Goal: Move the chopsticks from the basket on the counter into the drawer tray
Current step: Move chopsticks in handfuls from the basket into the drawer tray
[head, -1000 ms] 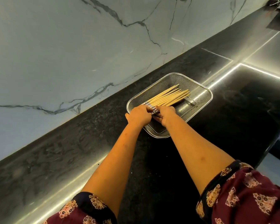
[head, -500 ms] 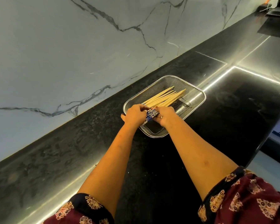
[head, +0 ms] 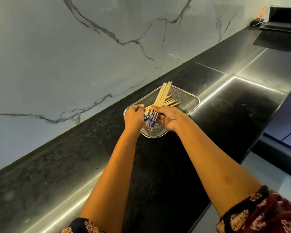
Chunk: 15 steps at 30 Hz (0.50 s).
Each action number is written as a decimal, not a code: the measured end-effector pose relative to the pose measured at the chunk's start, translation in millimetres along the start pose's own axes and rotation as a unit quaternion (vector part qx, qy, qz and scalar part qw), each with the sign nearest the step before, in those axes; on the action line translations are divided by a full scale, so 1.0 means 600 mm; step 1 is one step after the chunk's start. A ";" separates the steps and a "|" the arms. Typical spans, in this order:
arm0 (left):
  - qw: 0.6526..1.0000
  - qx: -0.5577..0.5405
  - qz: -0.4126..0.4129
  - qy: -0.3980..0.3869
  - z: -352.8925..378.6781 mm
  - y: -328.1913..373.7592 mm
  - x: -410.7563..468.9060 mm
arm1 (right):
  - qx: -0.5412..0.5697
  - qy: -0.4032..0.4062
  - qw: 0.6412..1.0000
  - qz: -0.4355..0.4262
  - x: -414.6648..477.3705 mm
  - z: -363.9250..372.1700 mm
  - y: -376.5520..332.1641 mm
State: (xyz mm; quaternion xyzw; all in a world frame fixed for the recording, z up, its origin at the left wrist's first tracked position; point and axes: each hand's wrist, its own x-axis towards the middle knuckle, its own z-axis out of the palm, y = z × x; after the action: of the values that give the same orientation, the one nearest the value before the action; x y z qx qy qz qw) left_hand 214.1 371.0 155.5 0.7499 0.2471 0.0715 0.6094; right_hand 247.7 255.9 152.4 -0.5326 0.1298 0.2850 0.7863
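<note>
**One head view, high over the counter**

A single camera, worn on the head, looked forward and steeply down along the black counter point(head: 158, 165). It sat above the counter's near edge, close enough that both forearms ran up from the bottom of the frame. The wide lens bent the counter into a diagonal, with the marble wall point(head: 74, 56) beyond it on the left. No second view overlapped it.

Glossy black stone counter point(head: 84, 158) below marble wall, steel mesh basket point(head: 191, 100) directly on it.
</note>
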 end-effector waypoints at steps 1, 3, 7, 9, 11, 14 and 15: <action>1.000 -0.001 0.008 -0.006 0.000 0.002 -0.006 | -0.022 -0.016 1.000 0.000 -0.015 -0.002 -0.002; 0.999 -0.019 0.005 -0.032 0.001 0.009 -0.025 | -0.060 -0.051 0.997 0.006 -0.047 -0.006 -0.006; 0.970 -0.151 -0.098 -0.164 -0.003 0.013 -0.066 | -0.151 -0.125 0.980 0.039 -0.100 -0.021 -0.005; 0.950 -0.197 -0.102 -0.219 -0.001 0.009 -0.090 | -0.201 -0.141 0.968 0.053 -0.123 -0.032 0.001; 0.941 -0.227 -0.099 -0.229 0.006 0.005 -0.115 | -0.242 -0.145 0.958 0.059 -0.147 -0.047 0.012; 0.924 -0.284 -0.129 -0.220 0.028 -0.003 -0.156 | -0.261 -0.120 0.957 0.048 -0.179 -0.076 0.035; 0.918 -0.307 -0.137 -0.212 0.039 -0.008 -0.167 | -0.258 -0.107 0.959 0.040 -0.190 -0.087 0.045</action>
State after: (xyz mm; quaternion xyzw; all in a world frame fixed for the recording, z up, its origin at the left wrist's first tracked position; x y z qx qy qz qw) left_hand 135.1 305.2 164.9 0.4823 0.1778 -0.1011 0.8518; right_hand 145.5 180.0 169.0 -0.6779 -0.0119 0.3954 0.6197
